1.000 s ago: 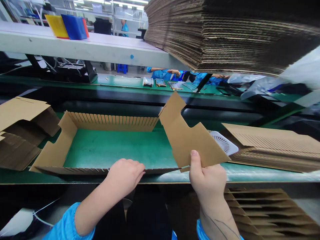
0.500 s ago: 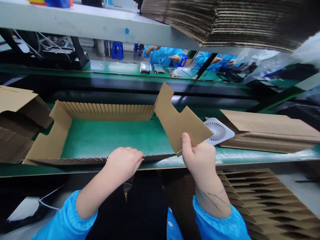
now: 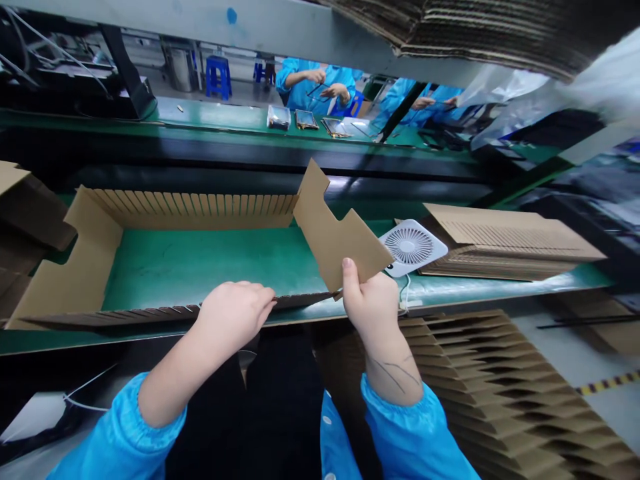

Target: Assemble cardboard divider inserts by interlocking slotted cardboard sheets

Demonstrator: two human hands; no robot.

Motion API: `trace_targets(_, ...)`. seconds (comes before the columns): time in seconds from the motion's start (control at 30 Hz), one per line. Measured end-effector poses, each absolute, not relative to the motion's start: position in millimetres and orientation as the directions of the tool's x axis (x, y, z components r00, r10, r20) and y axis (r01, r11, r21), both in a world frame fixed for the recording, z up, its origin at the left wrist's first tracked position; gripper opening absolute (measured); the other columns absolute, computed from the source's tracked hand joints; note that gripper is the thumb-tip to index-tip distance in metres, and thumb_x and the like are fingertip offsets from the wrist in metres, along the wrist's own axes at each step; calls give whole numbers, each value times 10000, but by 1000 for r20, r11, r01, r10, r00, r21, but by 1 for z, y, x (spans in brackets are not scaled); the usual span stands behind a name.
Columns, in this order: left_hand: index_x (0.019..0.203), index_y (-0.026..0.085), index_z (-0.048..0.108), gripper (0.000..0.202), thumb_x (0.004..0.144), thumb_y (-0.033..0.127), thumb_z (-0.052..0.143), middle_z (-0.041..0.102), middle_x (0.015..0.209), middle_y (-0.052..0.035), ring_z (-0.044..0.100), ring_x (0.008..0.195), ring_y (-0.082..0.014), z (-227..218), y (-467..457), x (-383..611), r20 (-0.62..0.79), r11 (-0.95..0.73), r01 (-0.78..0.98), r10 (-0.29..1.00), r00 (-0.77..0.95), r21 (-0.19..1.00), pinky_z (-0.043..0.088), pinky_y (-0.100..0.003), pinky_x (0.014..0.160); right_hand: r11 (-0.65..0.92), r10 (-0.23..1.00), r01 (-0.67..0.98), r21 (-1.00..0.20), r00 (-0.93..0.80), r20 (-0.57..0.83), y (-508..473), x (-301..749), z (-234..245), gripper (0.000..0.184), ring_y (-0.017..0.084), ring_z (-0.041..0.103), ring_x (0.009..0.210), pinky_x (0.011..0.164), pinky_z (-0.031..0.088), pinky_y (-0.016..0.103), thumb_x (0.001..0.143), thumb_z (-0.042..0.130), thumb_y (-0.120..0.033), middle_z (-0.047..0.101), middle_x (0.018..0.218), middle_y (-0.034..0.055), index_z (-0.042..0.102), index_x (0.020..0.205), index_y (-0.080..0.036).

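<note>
A brown cardboard frame (image 3: pixel 75 260) with slotted long sides stands on the green bench (image 3: pixel 210 260), its short sides notched. My left hand (image 3: pixel 235 307) is closed over the top edge of its near long side. My right hand (image 3: pixel 373 293) grips the right end panel (image 3: pixel 333 233) near its lower corner, the thumb on the face towards me and the fingers hidden behind. That panel slants outward to the right at the near corner. A white fan (image 3: pixel 411 247) lies just beyond my right hand.
A stack of folded slotted cardboard (image 3: pixel 510 240) lies on the right. More cardboard (image 3: pixel 30 227) sits at the left, and many pieces (image 3: pixel 500 387) are piled below the bench. Overhead, a shelf (image 3: pixel 280 33) bears stacked cardboard. Co-workers' hands (image 3: pixel 327 87) show across the line.
The whole view has shifted, so the bench and both hands appear further left. Both hands keep their hold on the cardboard. A co-worker's hands across the line have moved closer together.
</note>
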State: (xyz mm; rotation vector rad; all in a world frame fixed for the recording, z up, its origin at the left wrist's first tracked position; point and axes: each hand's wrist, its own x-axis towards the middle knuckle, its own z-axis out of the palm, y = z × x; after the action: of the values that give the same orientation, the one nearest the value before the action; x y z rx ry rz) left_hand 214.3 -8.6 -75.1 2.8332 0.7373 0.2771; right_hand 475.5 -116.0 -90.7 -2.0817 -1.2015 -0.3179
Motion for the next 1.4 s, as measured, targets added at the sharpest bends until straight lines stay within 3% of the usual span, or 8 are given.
trace_targets(0.13,922,216,778,229,1113,264,663,806,835,-40,767,777,-246,-77,-8,214,152,-859,456,495,855,232,477,-346,672,-334,683,822,-462,548,482,-115,476,-100,855,358,789,813,701,573,419,1119,322,-812,764,815,206,815,894,-151)
trace_targets(0.3,903,215,770,235,1110,269,672,805,831,-36,764,770,-250,-79,-8,214,161,-860,455,495,854,232,466,-355,668,-332,686,783,-525,583,435,-116,473,-119,841,373,802,880,764,616,443,1089,372,-826,786,926,253,815,901,-136)
trace_targets(0.47,887,215,767,249,1111,276,676,790,802,-34,757,754,-249,-79,-8,213,175,-875,434,472,864,216,460,-361,661,-337,699,760,-556,598,393,-119,472,-128,768,376,790,861,788,636,458,1077,429,-787,762,880,261,787,821,-156)
trace_targets(0.63,887,215,764,248,1111,273,672,784,792,-33,751,742,-247,-80,-10,213,191,-877,439,473,860,195,454,-365,654,-341,670,767,-544,604,432,-121,471,-127,712,392,789,901,821,649,472,1068,461,-743,753,861,261,777,799,-165)
trace_targets(0.9,840,220,715,256,1094,240,682,736,732,-18,708,683,-233,-87,-15,214,249,-881,448,474,845,155,409,-360,617,-273,662,823,-499,537,523,-129,472,-130,654,362,800,903,780,630,421,1109,491,-652,799,1003,245,823,875,-139)
trace_targets(1.07,841,215,704,257,1095,237,678,740,737,-18,706,689,-223,-86,-11,215,242,-873,457,486,840,169,404,-349,628,-298,672,804,-514,560,485,-126,473,-131,726,351,806,877,712,613,382,1106,477,-724,805,982,243,833,870,-137)
trace_targets(1.27,845,218,714,262,1102,244,668,748,745,-21,719,697,-229,-88,-11,216,223,-870,462,491,842,171,403,-358,627,-329,679,773,-543,593,432,-120,475,-135,921,395,818,977,795,640,431,1084,382,-893,811,1045,265,864,972,-116)
trace_targets(1.4,845,221,716,255,1096,232,674,752,749,-17,724,700,-234,-89,-12,216,224,-871,460,490,843,172,399,-363,621,-375,676,714,-592,647,352,-118,479,-135,871,405,805,898,727,619,446,1047,458,-914,795,981,284,829,897,-140)
